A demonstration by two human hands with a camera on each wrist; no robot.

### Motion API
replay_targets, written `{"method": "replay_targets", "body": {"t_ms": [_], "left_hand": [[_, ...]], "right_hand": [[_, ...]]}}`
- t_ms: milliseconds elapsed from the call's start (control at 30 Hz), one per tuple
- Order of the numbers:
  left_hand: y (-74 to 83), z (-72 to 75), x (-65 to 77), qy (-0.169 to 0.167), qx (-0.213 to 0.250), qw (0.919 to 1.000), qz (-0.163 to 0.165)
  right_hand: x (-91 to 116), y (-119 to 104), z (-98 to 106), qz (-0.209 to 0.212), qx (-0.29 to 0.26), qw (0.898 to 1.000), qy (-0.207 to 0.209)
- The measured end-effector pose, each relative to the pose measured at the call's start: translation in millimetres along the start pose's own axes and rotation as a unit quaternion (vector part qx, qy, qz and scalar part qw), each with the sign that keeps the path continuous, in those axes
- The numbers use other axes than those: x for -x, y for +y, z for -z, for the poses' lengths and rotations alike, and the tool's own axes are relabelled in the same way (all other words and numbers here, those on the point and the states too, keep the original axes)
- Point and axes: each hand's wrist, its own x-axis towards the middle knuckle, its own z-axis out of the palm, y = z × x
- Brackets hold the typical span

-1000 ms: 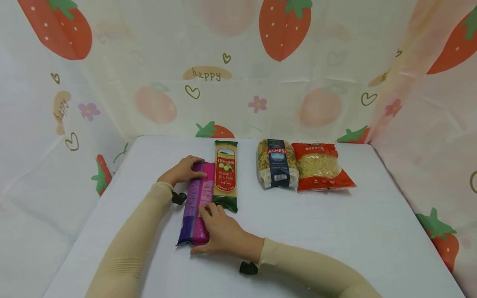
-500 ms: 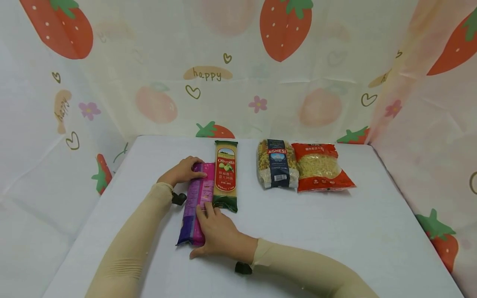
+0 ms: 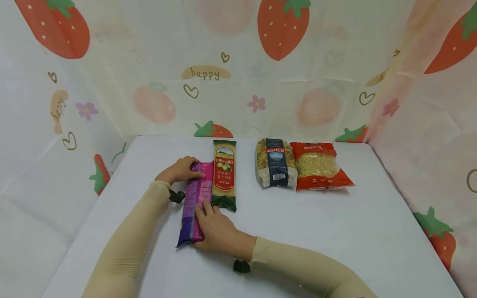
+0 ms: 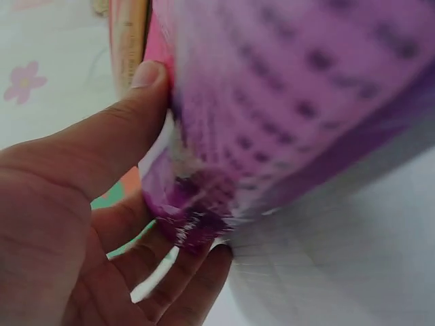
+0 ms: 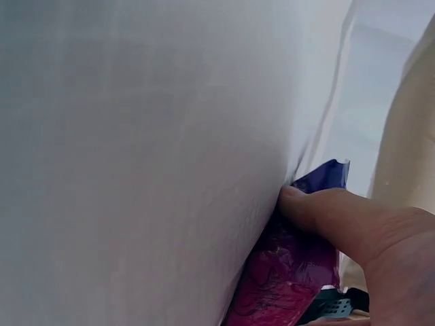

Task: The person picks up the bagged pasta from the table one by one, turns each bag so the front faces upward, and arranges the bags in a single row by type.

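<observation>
A long pink and purple pasta packet (image 3: 193, 207) lies on the white table, slightly slanted. My left hand (image 3: 182, 169) grips its far end; in the left wrist view the thumb lies on one side and the fingers (image 4: 183, 285) curl around the end. At the near right side my right hand (image 3: 220, 231) holds the same packet, fingertips on top. The right wrist view has the right thumb (image 5: 319, 207) against the packet's lower edge, near the dark blue end. Directly to the right lies a green and gold Olivoila spaghetti packet (image 3: 225, 174), touching or nearly touching it.
Farther right, a clear Agnesi pasta bag (image 3: 276, 163) with a dark blue label sits against a red pasta bag (image 3: 318, 165). A strawberry-print cloth (image 3: 220, 99) hangs behind the table (image 3: 320, 223) and along both sides.
My right hand has shifted slightly left along the packet, and its outstretched thumb has drawn in against the near end. The left hand and the other packets stay put.
</observation>
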Motion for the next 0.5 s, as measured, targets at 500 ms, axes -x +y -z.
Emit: {"method": "replay_targets", "body": {"t_ms": [500], "left_hand": [[-6.9,18.5,9.0,0.047,0.063,0.9968,-0.013]], "right_hand": [[6,7,8,0.000,-0.123,0.992,-0.026]]}}
